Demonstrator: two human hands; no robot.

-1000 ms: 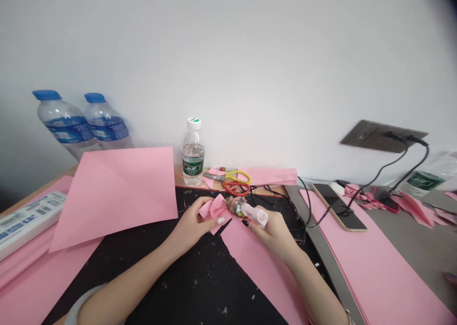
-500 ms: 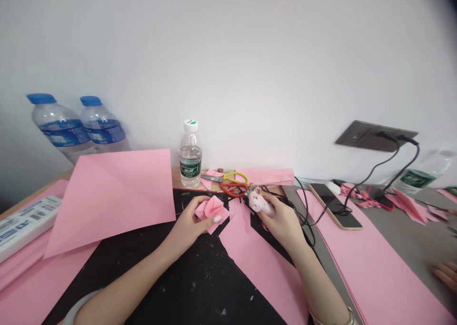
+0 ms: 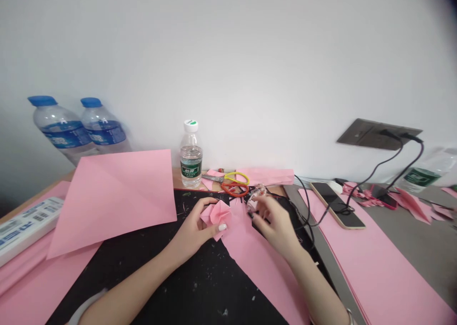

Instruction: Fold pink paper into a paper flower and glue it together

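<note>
My left hand (image 3: 203, 224) holds a folded pink paper flower (image 3: 220, 214) between thumb and fingers, above the black mat. To its right, my right hand (image 3: 273, 224) has its fingers loosely curled, with the thumb apart from them. A pale glue gun (image 3: 254, 200) lies just beyond the right fingertips, partly hidden by them. Scissors (image 3: 234, 184) with a yellow and a red handle lie behind both hands. A cut pink paper sheet (image 3: 260, 268) stretches across the mat under the right hand.
Bottles (image 3: 191, 160) stand along the wall. A large pink sheet (image 3: 117, 196) and a white box (image 3: 30, 225) lie left. A phone (image 3: 337, 205) rests on pink paper (image 3: 385, 263) at right, with black cables running to the wall socket (image 3: 378, 134). Paper scraps (image 3: 414, 205) lie beyond.
My right hand has loosened from the glue gun, which now sits beyond the fingertips. My left hand and the flower have shifted slightly right. The other person's hand at far right has left view.
</note>
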